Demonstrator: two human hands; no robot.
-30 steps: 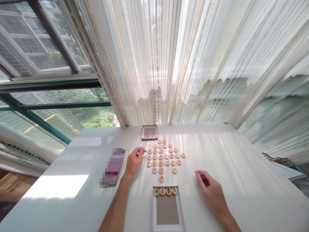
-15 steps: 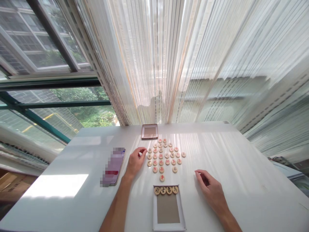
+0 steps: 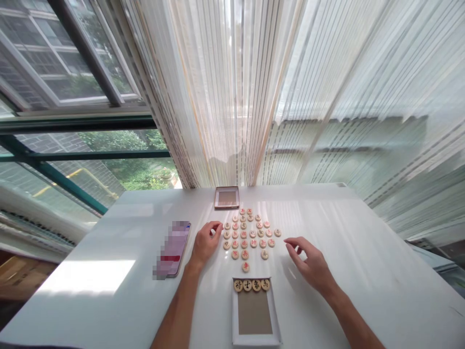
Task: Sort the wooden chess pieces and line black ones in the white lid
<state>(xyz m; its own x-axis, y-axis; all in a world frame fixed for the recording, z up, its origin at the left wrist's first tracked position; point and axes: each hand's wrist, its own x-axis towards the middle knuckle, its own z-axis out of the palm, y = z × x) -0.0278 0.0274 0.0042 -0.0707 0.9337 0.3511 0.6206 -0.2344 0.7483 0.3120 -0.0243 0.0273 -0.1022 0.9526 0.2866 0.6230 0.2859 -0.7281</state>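
Note:
Many round wooden Chinese chess pieces point(image 3: 244, 234), marked with red or black characters, lie face up in loose rows on the white table. My left hand point(image 3: 208, 241) rests at the left edge of these rows, its thumb and forefinger curled together; no piece shows in it. To the right of the rows hovers my right hand point(image 3: 308, 261), thumb and forefinger apart and holding nothing. Nearest me is a shallow white box point(image 3: 254, 340) with a grey-brown bottom. Along its far edge several black-character pieces point(image 3: 256, 285) stand in a row.
Left of my left hand lies a phone point(image 3: 176, 249), partly blurred out. A box lid point(image 3: 227, 188) with a brown rim sits at the back of the table point(image 3: 363, 271). Behind the table hang sheer striped curtains point(image 3: 236, 97), with an open window at left.
My right hand has moved forward and left, closer to the pieces, and its fingers have spread apart. My left hand has stayed beside the rows. The camera has shifted slightly.

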